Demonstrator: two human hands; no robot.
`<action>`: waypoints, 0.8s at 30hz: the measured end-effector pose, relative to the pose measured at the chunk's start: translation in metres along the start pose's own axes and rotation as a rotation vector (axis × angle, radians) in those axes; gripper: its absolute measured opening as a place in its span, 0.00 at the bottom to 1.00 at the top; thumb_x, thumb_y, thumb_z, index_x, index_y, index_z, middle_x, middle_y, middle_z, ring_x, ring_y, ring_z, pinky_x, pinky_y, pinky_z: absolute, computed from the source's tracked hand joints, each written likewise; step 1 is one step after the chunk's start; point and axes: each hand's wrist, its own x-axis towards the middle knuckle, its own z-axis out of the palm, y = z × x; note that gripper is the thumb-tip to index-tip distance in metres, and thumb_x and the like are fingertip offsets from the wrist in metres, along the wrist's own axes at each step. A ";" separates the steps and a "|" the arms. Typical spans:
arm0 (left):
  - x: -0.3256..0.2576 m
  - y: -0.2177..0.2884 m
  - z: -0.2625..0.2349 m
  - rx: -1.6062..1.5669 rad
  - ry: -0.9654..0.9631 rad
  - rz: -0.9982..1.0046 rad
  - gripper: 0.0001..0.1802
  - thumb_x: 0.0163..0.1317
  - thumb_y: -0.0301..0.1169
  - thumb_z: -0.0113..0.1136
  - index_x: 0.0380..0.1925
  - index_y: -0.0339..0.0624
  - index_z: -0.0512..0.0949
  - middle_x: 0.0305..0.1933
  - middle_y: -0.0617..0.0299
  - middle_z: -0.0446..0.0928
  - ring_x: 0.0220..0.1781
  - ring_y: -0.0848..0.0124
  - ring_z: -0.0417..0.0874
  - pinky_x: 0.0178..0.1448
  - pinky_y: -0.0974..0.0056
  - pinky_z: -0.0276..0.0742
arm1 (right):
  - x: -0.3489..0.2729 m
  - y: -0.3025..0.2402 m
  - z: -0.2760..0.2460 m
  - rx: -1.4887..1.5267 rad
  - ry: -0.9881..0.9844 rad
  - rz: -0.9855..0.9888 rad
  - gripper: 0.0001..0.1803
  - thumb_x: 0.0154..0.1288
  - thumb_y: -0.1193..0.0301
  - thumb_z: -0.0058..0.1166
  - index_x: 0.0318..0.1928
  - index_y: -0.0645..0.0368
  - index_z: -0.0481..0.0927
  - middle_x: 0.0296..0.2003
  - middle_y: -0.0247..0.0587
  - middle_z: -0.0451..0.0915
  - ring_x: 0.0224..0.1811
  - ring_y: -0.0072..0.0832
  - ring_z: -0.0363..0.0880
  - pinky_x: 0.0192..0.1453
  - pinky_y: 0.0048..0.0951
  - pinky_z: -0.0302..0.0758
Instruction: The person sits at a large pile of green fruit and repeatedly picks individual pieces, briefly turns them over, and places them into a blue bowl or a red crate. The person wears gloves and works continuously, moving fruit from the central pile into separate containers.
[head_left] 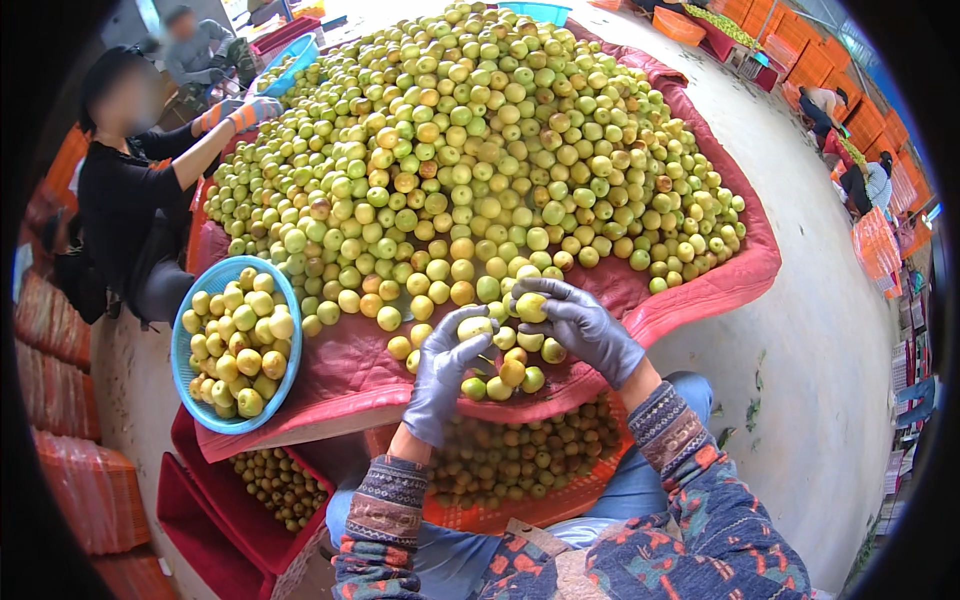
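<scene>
My left hand [443, 382], in a grey glove, has its fingers closed around a pale yellow-green jujube [474, 328]. Just to the right, my right hand [592, 333], gloved alike, pinches another jujube [531, 307] with a browner skin between thumb and fingers. Both hands are over the near edge of a table spread with a red padded cloth [335, 375]. Below and between them lie several loose jujubes [512, 373]. A large heap of jujubes [470, 150] rises beyond my hands.
A blue basket [178, 345] of jujubes sits at the table's left corner. Beneath the table edge are an orange crate [510, 517] and a red-lined bin [215, 510], both holding fruit. At the far left a co-worker [135, 190] in orange-and-grey gloves reaches to the heap.
</scene>
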 end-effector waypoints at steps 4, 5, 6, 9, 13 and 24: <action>0.000 -0.002 -0.004 -0.062 -0.027 -0.038 0.17 0.64 0.32 0.55 0.51 0.38 0.73 0.39 0.60 0.78 0.32 0.74 0.79 0.32 0.70 0.79 | -0.005 -0.003 0.008 0.002 -0.035 0.072 0.22 0.72 0.68 0.42 0.61 0.66 0.65 0.57 0.49 0.72 0.53 0.37 0.78 0.50 0.31 0.80; -0.001 -0.002 -0.004 -0.075 -0.039 -0.036 0.16 0.66 0.34 0.52 0.51 0.38 0.73 0.38 0.59 0.78 0.31 0.74 0.79 0.32 0.70 0.79 | -0.005 0.001 0.002 0.054 -0.091 0.065 0.21 0.71 0.69 0.43 0.60 0.66 0.66 0.55 0.48 0.74 0.50 0.36 0.80 0.47 0.30 0.81; -0.002 -0.001 -0.005 -0.088 -0.050 -0.032 0.16 0.67 0.35 0.50 0.50 0.37 0.73 0.38 0.59 0.77 0.31 0.73 0.79 0.32 0.70 0.79 | -0.005 0.001 0.002 0.083 -0.092 0.075 0.20 0.72 0.69 0.42 0.60 0.65 0.67 0.53 0.48 0.75 0.49 0.36 0.80 0.45 0.29 0.81; -0.003 0.001 -0.004 -0.065 0.013 -0.080 0.22 0.72 0.43 0.40 0.48 0.35 0.74 0.39 0.56 0.78 0.32 0.70 0.81 0.32 0.69 0.80 | -0.005 0.009 0.009 -0.690 -0.077 -0.288 0.18 0.73 0.68 0.39 0.59 0.61 0.69 0.48 0.43 0.80 0.42 0.30 0.83 0.37 0.27 0.82; -0.003 0.005 -0.003 -0.037 0.060 -0.165 0.34 0.72 0.54 0.32 0.48 0.32 0.75 0.42 0.53 0.80 0.35 0.68 0.83 0.36 0.66 0.82 | -0.012 0.001 0.011 -0.551 -0.055 -0.080 0.19 0.74 0.65 0.39 0.59 0.60 0.70 0.49 0.42 0.79 0.45 0.26 0.81 0.44 0.25 0.79; -0.010 0.009 0.001 -0.063 -0.010 -0.166 0.25 0.69 0.44 0.46 0.55 0.35 0.72 0.44 0.56 0.79 0.40 0.69 0.83 0.41 0.66 0.81 | 0.002 0.005 0.036 -0.689 0.007 -0.265 0.23 0.68 0.73 0.49 0.62 0.60 0.69 0.61 0.42 0.71 0.66 0.28 0.63 0.68 0.31 0.60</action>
